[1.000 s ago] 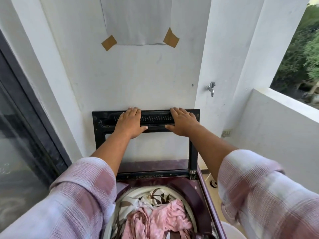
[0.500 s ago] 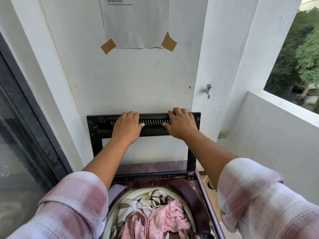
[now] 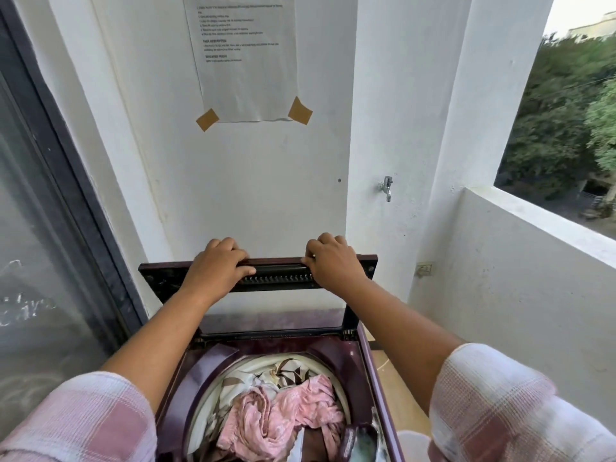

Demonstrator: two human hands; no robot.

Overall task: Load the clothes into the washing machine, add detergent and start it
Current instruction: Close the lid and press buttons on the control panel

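Observation:
A maroon top-loading washing machine (image 3: 370,365) stands below me with its lid (image 3: 276,278) raised, dark-framed with a clear panel. My left hand (image 3: 216,268) and my right hand (image 3: 333,261) both grip the lid's top edge, fingers curled over it. Inside the drum lie clothes: a pink garment (image 3: 283,415) on top and a cream cloth with brown leaf print (image 3: 263,375) behind it. No detergent container can be made out.
A white wall with a taped paper sheet (image 3: 246,55) rises behind the machine. A metal tap (image 3: 386,186) juts from the pillar at right. A dark-framed glass door (image 3: 50,245) is at left, a low balcony wall (image 3: 533,248) at right.
The lid's top edge has tipped toward me, away from the wall, with both hands now curled over it. The view has tilted upward, showing more of the paper.

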